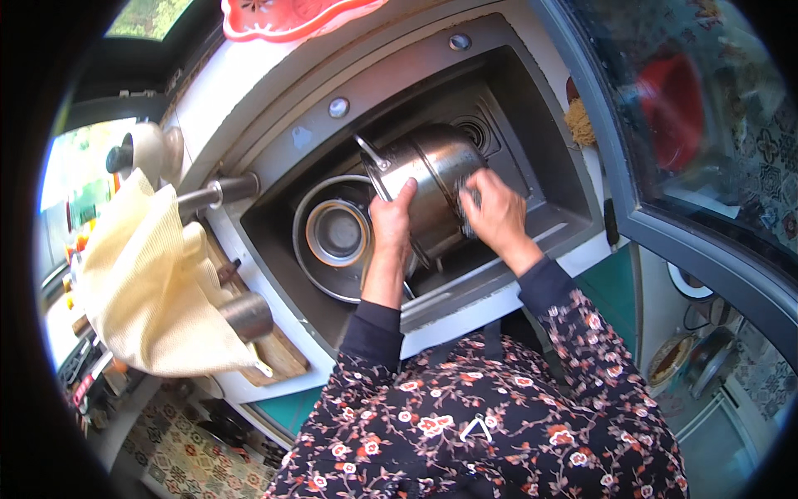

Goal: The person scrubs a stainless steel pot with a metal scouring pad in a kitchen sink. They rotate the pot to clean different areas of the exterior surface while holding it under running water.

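A stainless steel pot point(424, 178) lies tilted on its side over the dark sink point(539, 159), its base towards the right. My left hand point(393, 221) grips its rim, thumb on the outer wall. In my right hand point(495, 215) is a metal scouring pad point(467, 209), pressed against the pot's side near the base. One loop handle point(372, 154) shows at the rim's upper side. Left of the pot, a wide metal pot point(301, 262) stands in the sink with a smaller round metal vessel point(338, 232) inside it.
A cream cloth point(156, 280) drapes over things left of the sink, beside the faucet point(234, 190) and a wooden board point(280, 355). A red plastic tray point(299, 19) sits behind the sink. An open window frame point(629, 187) reaches in at right, near a tan scrubber point(580, 121).
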The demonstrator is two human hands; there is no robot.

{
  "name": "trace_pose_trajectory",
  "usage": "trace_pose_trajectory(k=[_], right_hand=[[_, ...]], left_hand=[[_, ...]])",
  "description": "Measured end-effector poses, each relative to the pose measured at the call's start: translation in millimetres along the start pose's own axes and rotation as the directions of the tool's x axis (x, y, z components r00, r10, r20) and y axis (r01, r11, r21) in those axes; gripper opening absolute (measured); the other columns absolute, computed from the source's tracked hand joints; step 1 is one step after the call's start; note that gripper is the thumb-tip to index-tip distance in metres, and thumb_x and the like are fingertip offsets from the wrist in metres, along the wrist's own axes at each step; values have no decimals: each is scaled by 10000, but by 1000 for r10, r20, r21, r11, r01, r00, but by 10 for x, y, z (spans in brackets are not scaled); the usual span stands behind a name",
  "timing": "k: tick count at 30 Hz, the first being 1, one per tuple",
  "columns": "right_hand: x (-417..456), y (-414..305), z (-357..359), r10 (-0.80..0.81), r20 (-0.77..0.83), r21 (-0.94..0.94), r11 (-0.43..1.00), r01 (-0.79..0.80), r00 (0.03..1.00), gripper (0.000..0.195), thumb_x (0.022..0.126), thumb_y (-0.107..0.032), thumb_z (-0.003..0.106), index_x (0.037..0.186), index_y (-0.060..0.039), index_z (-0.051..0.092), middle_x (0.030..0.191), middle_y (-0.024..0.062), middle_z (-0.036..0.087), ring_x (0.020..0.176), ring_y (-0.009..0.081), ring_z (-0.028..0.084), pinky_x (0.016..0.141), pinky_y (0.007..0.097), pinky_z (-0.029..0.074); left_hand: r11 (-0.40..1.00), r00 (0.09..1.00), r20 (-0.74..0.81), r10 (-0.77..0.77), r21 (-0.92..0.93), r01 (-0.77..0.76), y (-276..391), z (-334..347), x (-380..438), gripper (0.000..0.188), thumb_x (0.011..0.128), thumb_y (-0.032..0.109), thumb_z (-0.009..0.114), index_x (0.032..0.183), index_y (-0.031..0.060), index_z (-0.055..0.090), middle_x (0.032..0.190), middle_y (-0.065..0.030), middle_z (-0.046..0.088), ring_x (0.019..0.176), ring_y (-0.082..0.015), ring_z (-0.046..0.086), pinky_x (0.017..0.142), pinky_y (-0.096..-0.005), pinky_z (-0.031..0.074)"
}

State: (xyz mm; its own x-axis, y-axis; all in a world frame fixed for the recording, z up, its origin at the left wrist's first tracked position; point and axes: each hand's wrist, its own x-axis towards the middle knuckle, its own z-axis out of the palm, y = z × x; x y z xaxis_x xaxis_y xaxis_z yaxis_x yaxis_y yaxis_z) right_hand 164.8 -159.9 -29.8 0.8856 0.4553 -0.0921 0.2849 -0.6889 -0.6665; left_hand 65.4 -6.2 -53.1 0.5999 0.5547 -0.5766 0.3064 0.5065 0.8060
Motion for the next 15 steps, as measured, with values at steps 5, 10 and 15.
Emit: trace_pose_trajectory(k=[5, 10, 15], right_hand=[[576, -52, 45, 75, 42, -157, 985, -68, 996, 198, 821, -264, 658, 911, -99, 597, 895, 118, 661, 861, 338, 651, 719, 436, 515], [533, -129, 47, 66, 79, -97, 994, -58, 995, 187, 816, -264, 654, 897, -102, 610, 897, 116, 662, 866, 336, 652, 725, 436, 514], [394, -166, 2, 75, 117, -115, 991, -62, 990, 207, 807, -286, 649, 921, -115, 622, 932, 116, 670, 870, 346, 653, 741, 467, 506]], left_hand=[[990, 1000, 11, -13, 142, 11, 52, 1, -46, 380, 805, 107, 753, 1142, -19, 632, 1061, -61, 673, 935, -149, 619, 867, -287, 468], [994, 1000, 8, 20, 110, -21, 72, 20, -84, 360, 794, 93, 768, 1114, -15, 643, 1023, -52, 681, 910, -130, 620, 849, -270, 473], [990, 995, 43, 92, 106, -96, 64, 29, -83, 372, 810, 124, 756, 1132, -11, 627, 1041, -57, 672, 913, -143, 620, 852, -283, 476]])
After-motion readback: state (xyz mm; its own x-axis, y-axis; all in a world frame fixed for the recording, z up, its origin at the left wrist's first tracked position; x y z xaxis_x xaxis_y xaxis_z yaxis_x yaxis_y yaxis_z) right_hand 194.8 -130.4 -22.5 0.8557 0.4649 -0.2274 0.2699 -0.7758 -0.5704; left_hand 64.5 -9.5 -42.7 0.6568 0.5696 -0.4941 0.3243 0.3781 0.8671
